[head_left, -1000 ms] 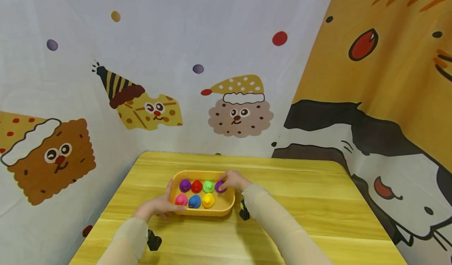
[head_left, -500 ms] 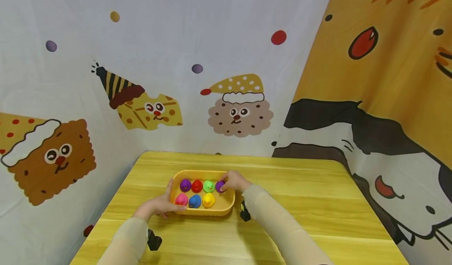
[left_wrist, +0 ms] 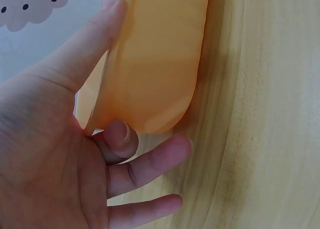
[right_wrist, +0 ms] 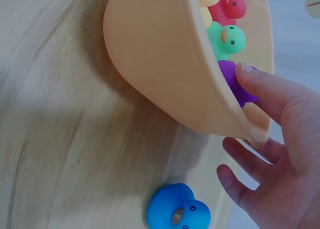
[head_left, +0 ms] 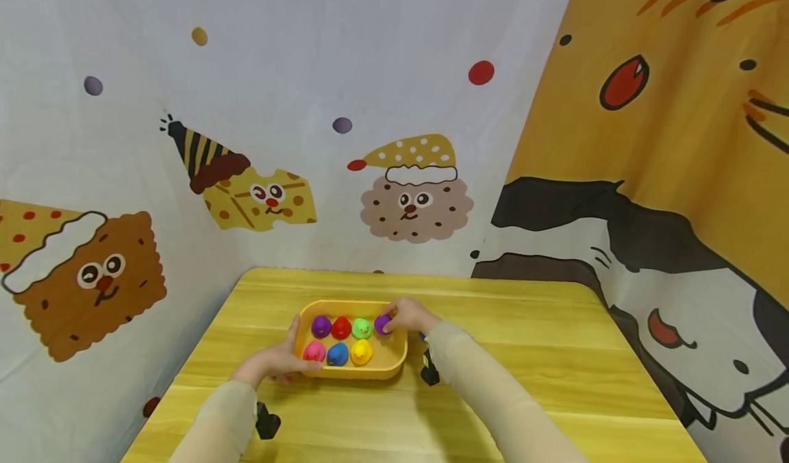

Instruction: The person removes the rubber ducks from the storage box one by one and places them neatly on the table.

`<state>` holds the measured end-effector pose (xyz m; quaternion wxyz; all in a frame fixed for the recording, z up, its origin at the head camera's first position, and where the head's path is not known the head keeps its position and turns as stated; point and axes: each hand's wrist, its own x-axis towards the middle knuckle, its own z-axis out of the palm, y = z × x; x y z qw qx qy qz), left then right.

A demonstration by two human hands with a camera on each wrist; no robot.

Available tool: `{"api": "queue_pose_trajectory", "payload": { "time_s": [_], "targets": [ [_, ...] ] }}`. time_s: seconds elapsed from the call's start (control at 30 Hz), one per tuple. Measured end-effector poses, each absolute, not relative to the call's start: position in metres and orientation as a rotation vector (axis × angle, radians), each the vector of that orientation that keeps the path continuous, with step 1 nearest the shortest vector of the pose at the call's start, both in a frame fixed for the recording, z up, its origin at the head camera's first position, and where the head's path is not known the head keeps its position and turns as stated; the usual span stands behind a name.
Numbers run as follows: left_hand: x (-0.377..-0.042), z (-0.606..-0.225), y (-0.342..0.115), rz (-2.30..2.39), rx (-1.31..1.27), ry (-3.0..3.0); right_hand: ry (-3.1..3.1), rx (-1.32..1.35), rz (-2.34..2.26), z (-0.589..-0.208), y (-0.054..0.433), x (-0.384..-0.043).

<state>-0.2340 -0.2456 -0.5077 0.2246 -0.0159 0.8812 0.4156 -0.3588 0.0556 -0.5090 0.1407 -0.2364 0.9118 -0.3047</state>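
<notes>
Tray (head_left: 354,374): stands on the table (head_left: 524,367) left of its middle, nearer the far edge, long sides roughly parallel to that edge.

Left hand (head_left: 280,359): spread about the tray's near left corner, thumb on the near rim, forefinger along the left end, other fingers beneath the rim. The grip appears meant to steady the tray against shifting.

Right hand (head_left: 409,314): reaches over the tray's right end and holds the purple duck (head_left: 381,324) at the far right corner, thumb against its side; the opposing fingertip is hidden. Lower fingers hang outside the wall, presumably because there is little room inside.

Contents: along the far side, left to right, the second purple duck (head_left: 321,326), red duck (head_left: 341,327), green duck (head_left: 361,328) and the held one; along the near side, pink duck (head_left: 314,351), blue duck (head_left: 337,354), yellow duck (head_left: 361,352). Spacing suggests deliberate rows.

Outside: a loose blue duck (right_wrist: 175,206) sits on the table near the tray's right end, apart from it, largely masked by the right arm from above.

Materials: tray smooth, apparently plastic, with rounded corners and flared rim. Ducks round-bodied, probably soft vinyl. Table shows pale wood grain, rounded far corners.
</notes>
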Motion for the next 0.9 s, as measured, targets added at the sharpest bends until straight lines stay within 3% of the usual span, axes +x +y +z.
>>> {"api": "queue_pose_trajectory", "payload": {
  "time_s": [0.9],
  "targets": [
    [-0.230,-0.500,-0.244,1.142,-0.038,2.396,2.649,-0.696,-0.881,-0.479,0.072,-0.356]
  ]
}}
